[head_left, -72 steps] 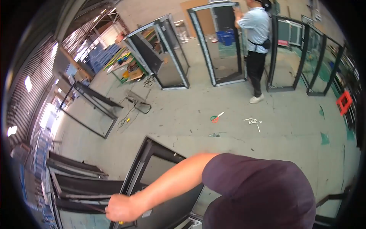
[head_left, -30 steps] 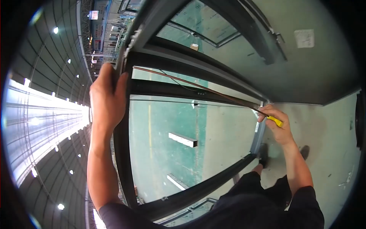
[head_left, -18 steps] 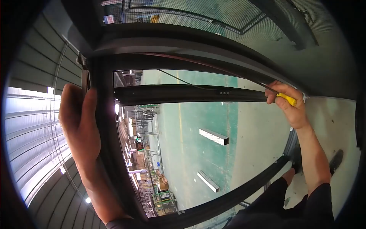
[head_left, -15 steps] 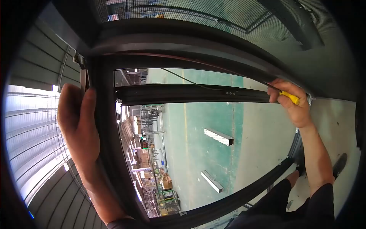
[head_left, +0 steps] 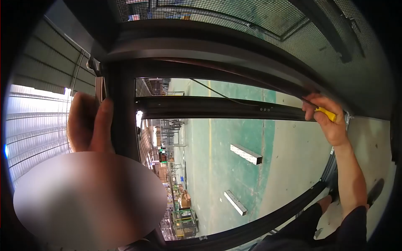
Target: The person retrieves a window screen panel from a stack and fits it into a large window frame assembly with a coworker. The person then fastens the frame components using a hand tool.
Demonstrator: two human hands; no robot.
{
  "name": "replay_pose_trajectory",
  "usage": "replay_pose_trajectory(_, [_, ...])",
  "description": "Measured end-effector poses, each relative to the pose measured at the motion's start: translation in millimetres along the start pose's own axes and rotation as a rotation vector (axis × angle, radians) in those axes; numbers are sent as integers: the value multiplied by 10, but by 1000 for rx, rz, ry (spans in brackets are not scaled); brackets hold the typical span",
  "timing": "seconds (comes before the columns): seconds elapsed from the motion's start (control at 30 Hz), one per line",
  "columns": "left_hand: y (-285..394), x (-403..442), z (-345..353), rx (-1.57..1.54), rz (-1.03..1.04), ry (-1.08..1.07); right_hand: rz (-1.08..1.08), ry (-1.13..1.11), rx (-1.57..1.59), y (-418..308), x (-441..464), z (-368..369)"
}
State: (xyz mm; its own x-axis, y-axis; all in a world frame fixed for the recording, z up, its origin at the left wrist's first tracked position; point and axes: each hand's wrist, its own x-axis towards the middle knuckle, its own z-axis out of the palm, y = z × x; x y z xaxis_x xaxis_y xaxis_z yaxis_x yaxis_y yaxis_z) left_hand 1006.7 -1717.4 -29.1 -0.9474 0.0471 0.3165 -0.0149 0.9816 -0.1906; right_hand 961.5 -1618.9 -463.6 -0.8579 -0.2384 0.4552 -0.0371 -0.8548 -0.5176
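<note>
One long, thin tool (head_left: 326, 113) sits at the right of the frame, its yellow butt angled to the lower right. Its brown shaft slants to the upper left, close along the upper rail (head_left: 209, 48), where the far tip is lost against the dark surface. The right hand (head_left: 333, 130) is closed around it at the handle. At left, the left hand (head_left: 95, 136) has thumb and fingers pinched about a narrow bar (head_left: 99, 88) beside the dark upright (head_left: 123, 104); a blurred oval hides that wrist. Just below the shaft, a crossbar (head_left: 201, 109) spans the opening, a thin dark cord (head_left: 211, 90) meeting it. Mesh (head_left: 268, 19) fills the top; two pale beams (head_left: 246, 154) lie on the green floor (head_left: 209, 167), centre and lower centre.
</note>
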Motion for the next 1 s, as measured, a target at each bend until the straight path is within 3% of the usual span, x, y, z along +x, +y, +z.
replay_pose_trajectory(0.63, [11,0,14,12,12,-3,-24,0,47,-18,39,23])
replay_pose_trajectory(0.8, [-7,13,2,-6,9,-16,58,21,156,108,54,28])
replay_pose_trajectory(0.87, [-17,10,-4,-18,4,-39,172,132,317,198,21,163])
replay_pose_trajectory(1.0, [11,-1,-12,-44,-12,-25,128,417,533,486,100,518])
